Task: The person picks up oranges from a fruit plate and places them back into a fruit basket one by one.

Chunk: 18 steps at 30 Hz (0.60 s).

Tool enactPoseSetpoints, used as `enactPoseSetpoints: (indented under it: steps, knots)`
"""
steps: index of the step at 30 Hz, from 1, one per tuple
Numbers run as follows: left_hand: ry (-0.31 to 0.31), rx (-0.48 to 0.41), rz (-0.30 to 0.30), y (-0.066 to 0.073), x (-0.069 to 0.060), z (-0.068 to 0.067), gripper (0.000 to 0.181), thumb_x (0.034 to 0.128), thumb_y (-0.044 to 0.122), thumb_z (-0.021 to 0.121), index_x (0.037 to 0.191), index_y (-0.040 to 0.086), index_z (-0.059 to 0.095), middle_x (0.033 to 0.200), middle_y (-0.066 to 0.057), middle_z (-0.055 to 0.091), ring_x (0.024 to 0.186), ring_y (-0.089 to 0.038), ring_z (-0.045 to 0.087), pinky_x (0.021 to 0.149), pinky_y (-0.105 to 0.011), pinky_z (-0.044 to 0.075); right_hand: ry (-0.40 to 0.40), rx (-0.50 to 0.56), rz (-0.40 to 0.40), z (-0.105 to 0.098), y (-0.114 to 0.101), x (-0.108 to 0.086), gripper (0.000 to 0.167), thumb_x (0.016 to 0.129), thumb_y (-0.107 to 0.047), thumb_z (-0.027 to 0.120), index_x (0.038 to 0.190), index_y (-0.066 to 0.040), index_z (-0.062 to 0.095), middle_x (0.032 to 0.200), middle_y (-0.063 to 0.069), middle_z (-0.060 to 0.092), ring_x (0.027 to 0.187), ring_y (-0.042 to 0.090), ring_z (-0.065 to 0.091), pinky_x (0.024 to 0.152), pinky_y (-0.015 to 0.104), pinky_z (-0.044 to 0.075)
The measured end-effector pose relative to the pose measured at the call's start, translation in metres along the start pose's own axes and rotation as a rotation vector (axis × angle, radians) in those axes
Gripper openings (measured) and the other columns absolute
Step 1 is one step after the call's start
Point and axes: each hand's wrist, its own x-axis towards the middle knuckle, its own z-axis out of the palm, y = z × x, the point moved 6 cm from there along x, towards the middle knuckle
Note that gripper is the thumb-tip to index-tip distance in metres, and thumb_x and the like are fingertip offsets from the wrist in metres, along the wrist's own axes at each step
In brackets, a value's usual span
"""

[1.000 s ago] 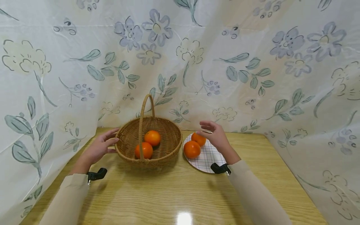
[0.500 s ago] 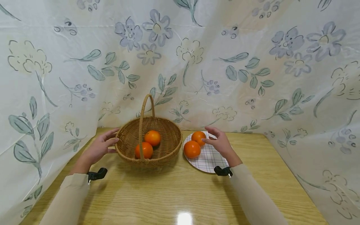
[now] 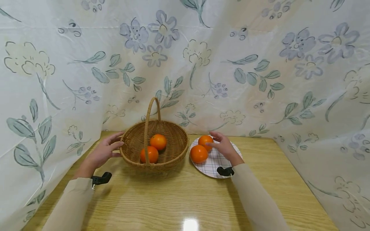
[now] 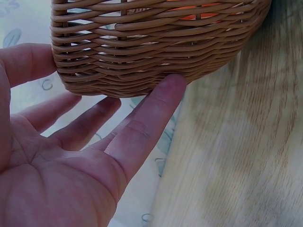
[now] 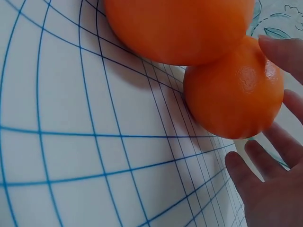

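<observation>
- Touching the side of the wicker basket [image 3: 176,146], here's the left hand [image 3: 99,154], fingers long and spread apart rather than wrapped round anything!
- Up close from the left wrist, 1 fingertip lies against the basket's lower weave, the other fingers fanned out beside it.
- Just right of those left fingertips, the basket stands upright on the wood-grain table [image 3: 173,199], its tall handle [image 3: 146,128] arching overhead.
- Inside it, further right of the left hand, 2 fruits sit close together: a near basket fruit [image 3: 153,155] and a far basket fruit [image 3: 158,141].
- Across to the right hand [image 3: 227,149], and it's over the plate [image 3: 212,167], thumb and fingers parted around the far plate fruit [image 3: 203,140]; whether the skin is actually met, I cannot tell.
- Left of that hand and nearer the person, the near plate fruit [image 3: 198,154] sits just beside its neighbour, both on the white surface crossed by blue lines.
- Below each hand, a black wrist device [image 3: 225,172] and a beige sleeve [image 3: 254,195].
- Beyond the hands, floral cloth [image 3: 199,29] rises behind the table.
</observation>
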Motion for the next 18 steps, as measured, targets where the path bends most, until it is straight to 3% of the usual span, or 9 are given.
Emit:
enactPoseSetpoints:
  steps: [8, 18]
  knots:
    - [0.001, 0.006, 0.004, -0.001, 0.002, 0.000, 0.064, 0.1104, 0.023, 0.047, 0.164, 0.006, 0.016, 0.160, -0.035, 0.026, 0.133, -0.047, 0.049, 0.089, -0.039, 0.062, -0.032, -0.020, 0.028, 0.006, 0.001, 0.010, 0.076, 0.090, -0.033, 0.080, 0.154, -0.011, 0.046, 0.161, 0.010, 0.043, 0.145, 0.038, 0.040, 0.116, 0.055, 0.041]
    - [0.023, 0.003, -0.014, 0.001, 0.003, 0.004, 0.063, 0.1107, 0.021, 0.046, 0.164, 0.006, 0.017, 0.160, -0.034, 0.026, 0.133, -0.047, 0.049, 0.089, -0.039, 0.062, -0.094, 0.016, 0.073, 0.007, -0.005, 0.015, 0.071, 0.093, -0.020, 0.077, 0.155, -0.012, 0.045, 0.155, 0.016, 0.048, 0.128, 0.038, 0.052, 0.103, 0.044, 0.055]
